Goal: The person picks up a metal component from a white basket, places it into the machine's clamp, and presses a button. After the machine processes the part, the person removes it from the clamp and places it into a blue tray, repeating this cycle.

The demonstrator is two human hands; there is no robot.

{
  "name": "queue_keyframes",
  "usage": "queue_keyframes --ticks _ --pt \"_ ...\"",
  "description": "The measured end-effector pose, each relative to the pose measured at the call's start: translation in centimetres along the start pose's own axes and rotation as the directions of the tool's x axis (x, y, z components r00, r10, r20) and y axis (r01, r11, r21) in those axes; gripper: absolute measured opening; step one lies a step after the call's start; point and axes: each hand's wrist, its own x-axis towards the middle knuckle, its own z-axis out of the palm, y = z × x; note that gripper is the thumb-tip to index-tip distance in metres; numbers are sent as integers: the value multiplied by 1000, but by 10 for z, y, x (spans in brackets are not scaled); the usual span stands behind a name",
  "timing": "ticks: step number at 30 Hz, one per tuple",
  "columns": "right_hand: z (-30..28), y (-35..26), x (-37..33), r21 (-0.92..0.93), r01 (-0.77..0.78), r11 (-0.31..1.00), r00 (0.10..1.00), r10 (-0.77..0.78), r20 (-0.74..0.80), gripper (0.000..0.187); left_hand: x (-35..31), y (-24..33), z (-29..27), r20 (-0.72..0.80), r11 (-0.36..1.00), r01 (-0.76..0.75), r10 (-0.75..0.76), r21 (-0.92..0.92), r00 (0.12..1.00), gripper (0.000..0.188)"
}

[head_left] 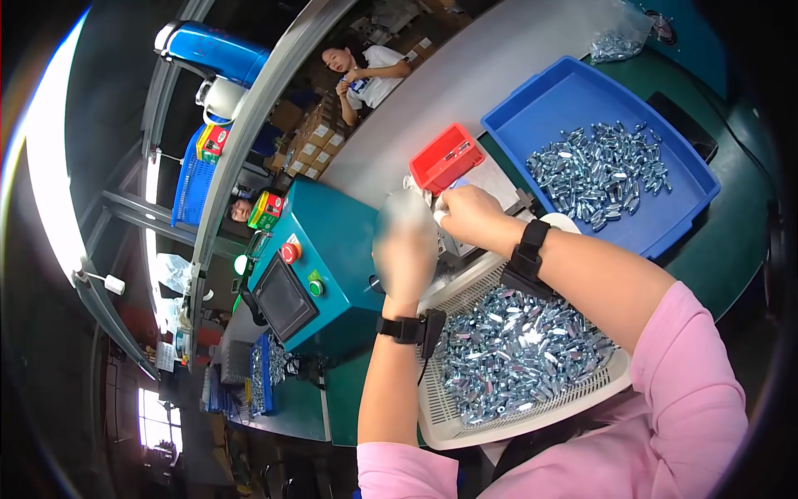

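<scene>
My left hand (406,245) is raised in front of the teal machine (332,258); a blur covers it, so its fingers do not show. To its right, my right hand (474,214) is bent over a metal fixture (499,185), fingers drawn together. Whatever they pinch is hidden. Just beyond the hands sits a red bin (447,158) with a few small metal pieces inside. Below my wrists, a white slotted basket (445,426) holds many shiny, silvery hex-shaped metal pieces (519,353). Black bands with small boxes circle both wrists.
A blue tray (573,87) with similar metal pieces stands at right, beside a dark flat object (683,125). A filled clear plastic bag (617,41) lies at the far end. The machine carries a screen (284,295) and a red button (290,253). Another person (374,79) is beyond the table.
</scene>
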Motion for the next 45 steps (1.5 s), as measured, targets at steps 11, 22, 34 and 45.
queue_keyframes --ticks 11,22,34,45 --pt "-1 1 -6 -39 -1 999 1000 1 5 19 4 -13 -5 226 985 126 -97 -119 969 17" --pt "-5 -4 -5 1 -11 1000 999 11 48 19 18 -32 2 407 929 207 -68 -308 911 15" --pt "-7 -15 -13 -120 47 992 983 -24 184 24 -61 58 -38 607 868 129 221 -479 763 13" --pt "9 -24 -32 189 -171 967 911 82 404 17 -87 52 -11 518 949 -94 246 -302 820 12"
